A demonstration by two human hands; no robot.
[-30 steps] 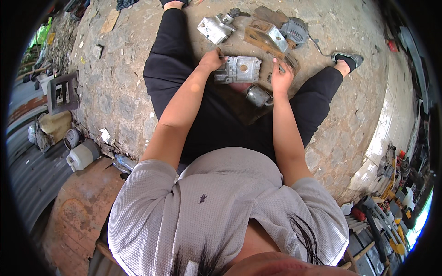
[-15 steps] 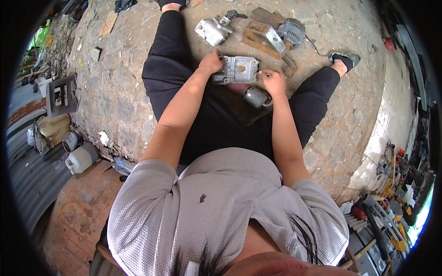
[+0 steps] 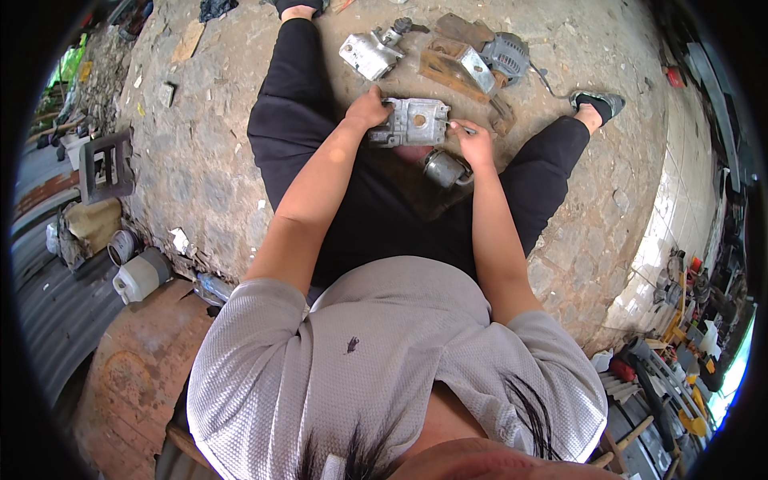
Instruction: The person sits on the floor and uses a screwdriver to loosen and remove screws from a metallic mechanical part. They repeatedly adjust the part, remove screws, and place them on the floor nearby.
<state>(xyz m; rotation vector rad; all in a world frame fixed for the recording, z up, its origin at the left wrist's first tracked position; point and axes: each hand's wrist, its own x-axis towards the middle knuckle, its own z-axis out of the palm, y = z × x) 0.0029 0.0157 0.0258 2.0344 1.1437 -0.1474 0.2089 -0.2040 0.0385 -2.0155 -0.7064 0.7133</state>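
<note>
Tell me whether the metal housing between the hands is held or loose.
Held: the left hand grips the metal housing by its left end. The right hand is at its right edge; contact there is unclear.

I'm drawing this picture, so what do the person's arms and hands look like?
The left hand and right hand are bare, without gloves. The forearms are bare too, with no watch or bracelet showing. Short, light grey sleeves of textured cloth cover the upper arms.

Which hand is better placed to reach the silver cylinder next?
Right, I'd judge: the right hand is nearer the cylinder, while the left hand holds the casting by its left edge.
</note>
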